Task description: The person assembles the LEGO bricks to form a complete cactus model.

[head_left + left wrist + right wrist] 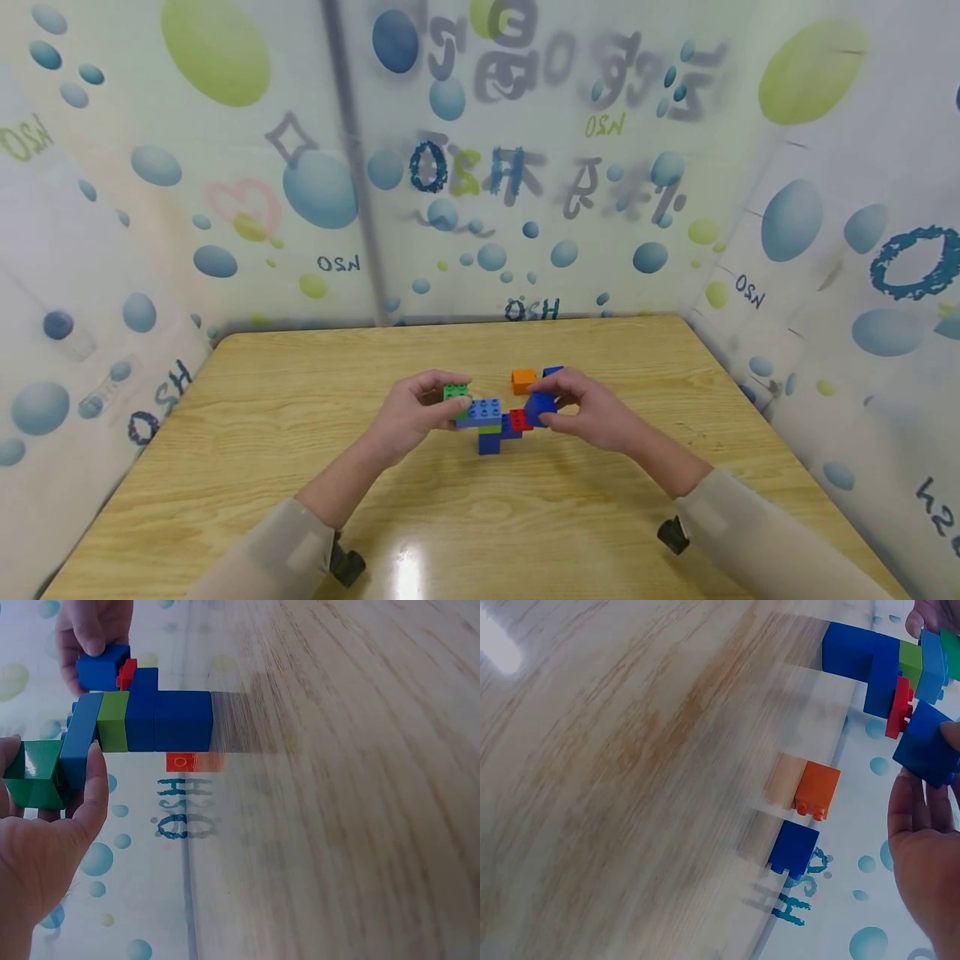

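Observation:
A joined build of toy bricks stands on the table: a green brick (34, 776), a lighter blue brick (486, 412), a lime brick (113, 721), dark blue bricks (183, 720) at the bottom and a red brick (898, 709) on the right side. My left hand (408, 418) grips its upper left end, thumb and fingers at the green and lighter blue bricks. Between thumb and fingers of my right hand (596, 415) is a loose-looking blue brick (928, 744), tilted close against the red one. Whether those two are joined I cannot tell.
Behind the right hand stand an orange brick (817, 789) and another blue brick (794, 847), apart from the build. The wooden table (480, 525) meets a patterned curtain (480, 275) at its back edge, with more curtain at both sides.

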Motion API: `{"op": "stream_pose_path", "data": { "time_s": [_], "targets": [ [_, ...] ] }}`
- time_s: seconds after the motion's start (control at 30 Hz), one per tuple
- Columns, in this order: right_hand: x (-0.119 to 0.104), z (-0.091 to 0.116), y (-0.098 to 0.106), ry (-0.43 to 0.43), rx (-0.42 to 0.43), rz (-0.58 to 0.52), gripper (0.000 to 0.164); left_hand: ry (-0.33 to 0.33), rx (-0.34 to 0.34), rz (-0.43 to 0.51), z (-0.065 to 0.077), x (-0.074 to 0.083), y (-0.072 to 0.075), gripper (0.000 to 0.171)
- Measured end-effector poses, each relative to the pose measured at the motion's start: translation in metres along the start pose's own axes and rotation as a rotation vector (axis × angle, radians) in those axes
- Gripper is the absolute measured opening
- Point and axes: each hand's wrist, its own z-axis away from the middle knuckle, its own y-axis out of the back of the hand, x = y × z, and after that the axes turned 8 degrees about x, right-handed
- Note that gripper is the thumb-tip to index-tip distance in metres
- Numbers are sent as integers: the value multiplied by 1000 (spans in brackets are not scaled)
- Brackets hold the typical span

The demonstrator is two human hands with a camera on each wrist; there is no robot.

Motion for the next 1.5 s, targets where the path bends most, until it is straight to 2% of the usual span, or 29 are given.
{"op": "stream_pose_path", "data": {
  "time_s": [0.17, 0.3, 0.47, 0.63, 0.8, 1.17, 1.5],
  "targets": [
    [1, -2, -4, 42, 5, -6, 39, 4, 4, -17, -1, -1, -1, 36],
    [1, -2, -7, 43, -6, -10, 42, 9, 9, -23, -1, 0, -1, 35],
    [3, -2, -11, -13, -45, -66, 46, 7, 5, -16, -1, 1, -1, 35],
    [7, -1, -14, -106, -80, -197, 51, -3, 0, -14, -1, 1, -1, 36],
    [8, -1, -16, -156, -81, -300, 56, -5, 0, -18, -2, 1, -1, 36],
    [10, -2, -21, -179, -38, -365, 55, -7, -2, -14, -1, 2, -2, 35],
    [10, -4, -23, -194, -33, -390, 52, -4, -2, -23, -1, 1, -1, 36]
  ]
}}
